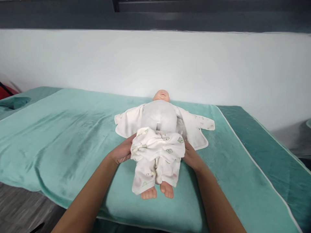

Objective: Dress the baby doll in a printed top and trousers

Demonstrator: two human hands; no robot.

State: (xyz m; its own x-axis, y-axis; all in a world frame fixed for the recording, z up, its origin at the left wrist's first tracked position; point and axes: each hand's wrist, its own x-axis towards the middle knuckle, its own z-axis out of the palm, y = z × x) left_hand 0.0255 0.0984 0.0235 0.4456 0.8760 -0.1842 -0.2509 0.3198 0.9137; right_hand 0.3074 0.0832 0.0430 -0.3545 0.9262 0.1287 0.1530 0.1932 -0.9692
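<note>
A baby doll lies on its back on a teal blanket, head toward the wall, bare feet toward me. An open white jacket is spread under its grey torso. White printed trousers cover its legs and are bunched at the hips. My left hand grips the trousers' waistband on the left side. My right hand holds the waistband on the right side, its fingers mostly hidden behind the cloth.
The blanket covers a padded table against a white wall. A darker teal cover shows at the right edge. A folded teal cloth lies far left. Grey floor lies below the table's near-left edge.
</note>
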